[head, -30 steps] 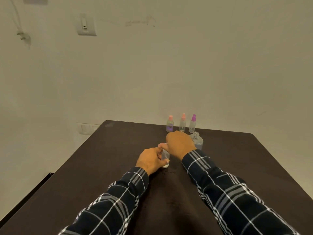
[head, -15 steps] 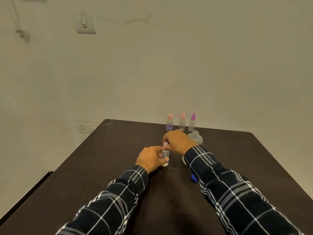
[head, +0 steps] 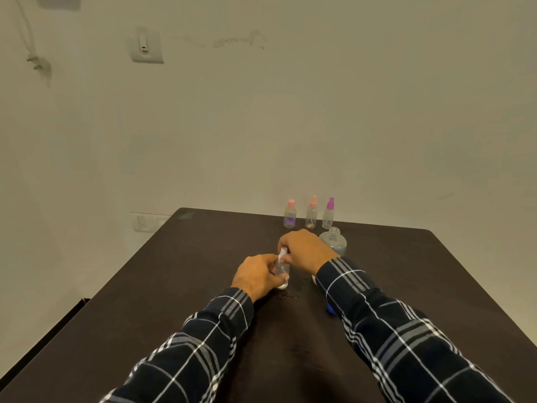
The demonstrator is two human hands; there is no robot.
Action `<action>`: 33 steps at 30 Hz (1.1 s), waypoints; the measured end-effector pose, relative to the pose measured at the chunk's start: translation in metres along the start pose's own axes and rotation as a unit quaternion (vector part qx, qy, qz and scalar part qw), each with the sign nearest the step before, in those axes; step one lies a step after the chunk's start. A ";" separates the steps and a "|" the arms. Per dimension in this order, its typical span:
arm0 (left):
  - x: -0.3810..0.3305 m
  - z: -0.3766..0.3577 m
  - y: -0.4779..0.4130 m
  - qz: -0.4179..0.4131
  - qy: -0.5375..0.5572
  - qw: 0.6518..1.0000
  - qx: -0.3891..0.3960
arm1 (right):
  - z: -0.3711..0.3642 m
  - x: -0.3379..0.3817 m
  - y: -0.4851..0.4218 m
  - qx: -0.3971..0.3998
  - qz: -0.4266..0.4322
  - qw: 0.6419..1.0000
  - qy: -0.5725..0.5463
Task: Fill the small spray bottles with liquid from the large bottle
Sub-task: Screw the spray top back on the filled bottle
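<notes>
Gripping the small spray bottle [head: 282, 271] with my left hand [head: 255, 276], right hand [head: 306, 248] pinching its white cap [head: 282, 254], I judge a skewed twist could tip it and spill.

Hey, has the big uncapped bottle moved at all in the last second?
No. The large bottle stands just in front of the purple-capped spray bottle, as it did a second ago.

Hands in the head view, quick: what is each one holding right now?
Left hand: grips the small clear bottle, held upright.
Right hand: pinches the white spray top at that bottle's neck.
</notes>
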State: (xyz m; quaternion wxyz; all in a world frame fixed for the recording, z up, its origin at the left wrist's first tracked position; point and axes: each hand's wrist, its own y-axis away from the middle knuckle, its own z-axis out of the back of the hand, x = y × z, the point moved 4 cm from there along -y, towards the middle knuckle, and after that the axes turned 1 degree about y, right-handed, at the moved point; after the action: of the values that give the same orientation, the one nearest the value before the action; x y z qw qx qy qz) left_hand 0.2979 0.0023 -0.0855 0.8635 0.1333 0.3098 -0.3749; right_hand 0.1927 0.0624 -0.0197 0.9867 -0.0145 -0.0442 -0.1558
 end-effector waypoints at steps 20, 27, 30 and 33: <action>0.002 -0.002 -0.004 -0.003 -0.012 1.000 -0.008 | -0.011 -0.004 0.000 -0.015 -0.050 0.995 -0.089; 0.003 -0.003 -0.004 -0.010 -0.020 1.000 -0.018 | -0.021 -0.001 0.002 -0.034 -0.081 0.993 -0.083; 0.002 -0.003 -0.004 -0.011 -0.027 0.999 -0.021 | -0.022 0.000 0.003 -0.048 -0.085 0.992 -0.079; 0.002 -0.004 -0.005 -0.010 -0.032 0.999 -0.021 | -0.023 0.001 0.004 -0.053 -0.094 0.991 -0.078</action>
State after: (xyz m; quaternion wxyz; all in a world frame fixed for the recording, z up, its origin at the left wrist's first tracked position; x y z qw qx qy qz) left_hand 0.2935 -0.0010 -0.0899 0.8720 0.0999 0.2910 -0.3808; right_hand 0.1973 0.0649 -0.0421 0.9591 -0.0747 -0.1135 -0.2482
